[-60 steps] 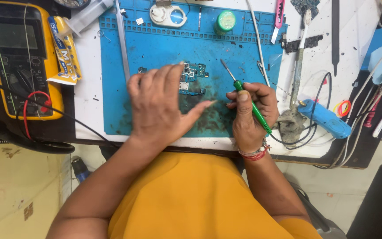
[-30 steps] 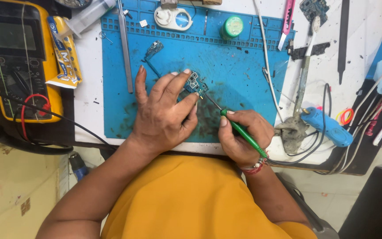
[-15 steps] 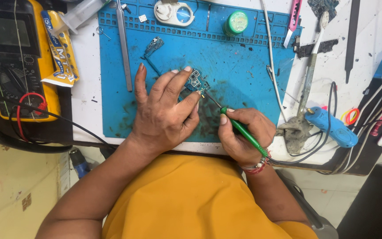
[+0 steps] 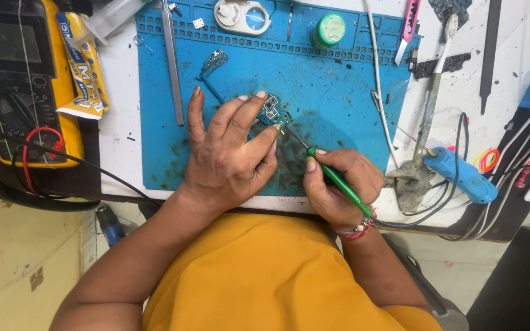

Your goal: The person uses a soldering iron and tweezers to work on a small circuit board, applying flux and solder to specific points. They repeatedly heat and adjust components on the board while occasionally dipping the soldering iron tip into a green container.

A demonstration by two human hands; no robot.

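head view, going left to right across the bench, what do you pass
yellow multimeter → metal tweezers → left hand → small circuit board → green-handled tool in the right hand → blue-handled soldering iron

Our left hand lay palm down with its fingers spread and reaching forward, thumb tucked inward. Our right hand was curled into a pen-like grip, wrist bent, both forearms angling in from below.
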